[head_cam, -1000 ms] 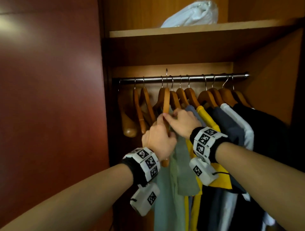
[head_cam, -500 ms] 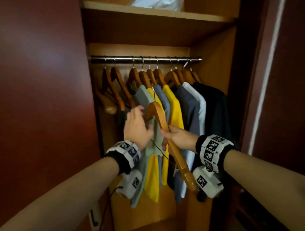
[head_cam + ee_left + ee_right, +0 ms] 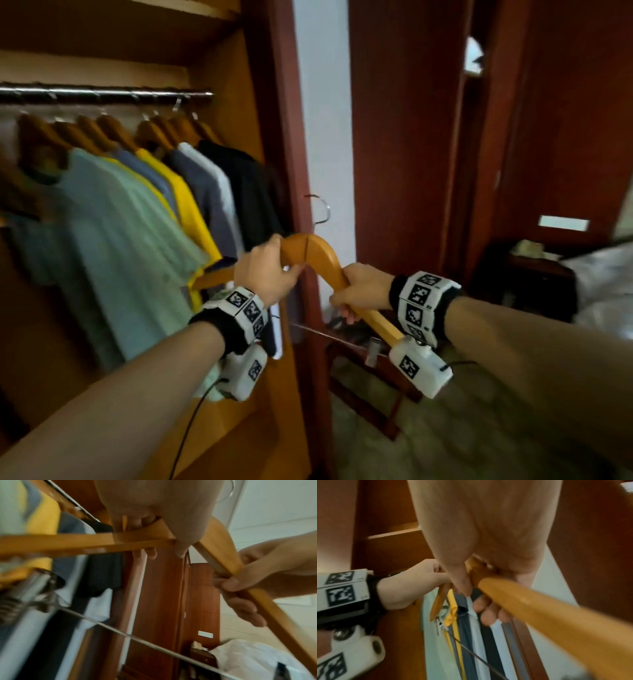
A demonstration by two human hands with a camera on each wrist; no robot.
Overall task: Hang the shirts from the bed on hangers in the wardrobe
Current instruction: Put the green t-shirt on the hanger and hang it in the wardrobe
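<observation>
An empty wooden hanger with a metal hook and a thin lower wire is held out in front of the wardrobe's right edge. My left hand grips its left arm near the crown, fingers curled round the wood. Its right arm is in my right hand's grip, with the wood running back past the wrist. Several shirts in pale green, yellow, blue, white and black hang on wooden hangers from the rail. A corner of the white bed shows at the far right.
The wardrobe's red-brown side panel stands just behind the hanger. A dark wooden door and a dark bedside stand lie to the right. A low wooden luggage rack sits below my right hand on pale carpet.
The hanger has come off the rail and out of the wardrobe, swung rightward. My left hand has left the green shirt and taken the hanger's left arm. My view has turned right toward the bed.
</observation>
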